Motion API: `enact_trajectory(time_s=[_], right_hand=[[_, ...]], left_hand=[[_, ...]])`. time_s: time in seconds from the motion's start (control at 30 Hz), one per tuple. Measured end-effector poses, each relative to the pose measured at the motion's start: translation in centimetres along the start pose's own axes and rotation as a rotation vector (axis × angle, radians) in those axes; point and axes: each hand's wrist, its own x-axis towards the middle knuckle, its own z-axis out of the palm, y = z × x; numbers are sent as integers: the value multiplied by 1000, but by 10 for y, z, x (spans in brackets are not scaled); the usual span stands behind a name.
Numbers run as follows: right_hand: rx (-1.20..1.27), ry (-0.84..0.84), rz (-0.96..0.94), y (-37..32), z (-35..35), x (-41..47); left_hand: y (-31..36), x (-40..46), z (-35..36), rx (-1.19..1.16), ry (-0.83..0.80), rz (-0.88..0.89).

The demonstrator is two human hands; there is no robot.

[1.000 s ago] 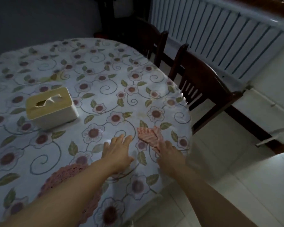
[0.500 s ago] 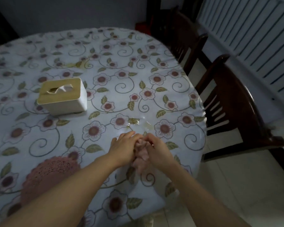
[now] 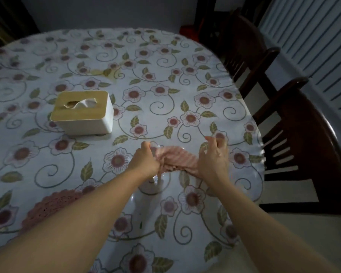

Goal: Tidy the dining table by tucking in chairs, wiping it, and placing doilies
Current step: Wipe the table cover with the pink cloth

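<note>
A round table (image 3: pixel 165 91) wears a white cloth printed with flowers. Just above its near right part, a pink striped cloth (image 3: pixel 175 158) is stretched between my two hands. My left hand (image 3: pixel 145 161) grips its left end and my right hand (image 3: pixel 213 160) grips its right end. A pink crocheted doily (image 3: pixel 53 203) lies flat near the front left edge, partly hidden by my left forearm. Two dark wooden chairs (image 3: pixel 307 146) stand to the right of the table, their backs close to its edge.
A white tissue box with a wooden lid (image 3: pixel 83 113) stands left of the table's centre. A yellowish stain (image 3: pixel 98 72) marks the cloth beyond it. A white radiator (image 3: pixel 313 40) lines the wall at the right. Pale floor tiles (image 3: pixel 295 225) show beside the chairs.
A second ago the pink cloth lay folded on the table with my hands beside it. Both hands took it up, then drew apart, spreading it between them. My view turned left.
</note>
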Motion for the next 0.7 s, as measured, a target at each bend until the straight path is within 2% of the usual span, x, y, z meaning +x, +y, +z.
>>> enact_trajectory(time_s=[0.1,0.2,0.27,0.37,0.5,0.6,0.7], right_hand=[[-77,-82,-32,3,34,-11],[-49,-93,62,4,60,-3],[23,-54,110,0,80,7],[-91,35,168,-12,116,12],[-54,156,201,-20,136,41],[-122,179,106,-8,136,68],[-284,87,21,-3,146,72]], left_hand=[[-19,8,3,141,59,61],[-40,18,4,269,104,110],[-54,25,7,342,150,156],[-75,36,14,392,195,228],[-92,42,21,394,252,268],[-99,45,17,392,287,244],[-107,43,15,393,264,234]])
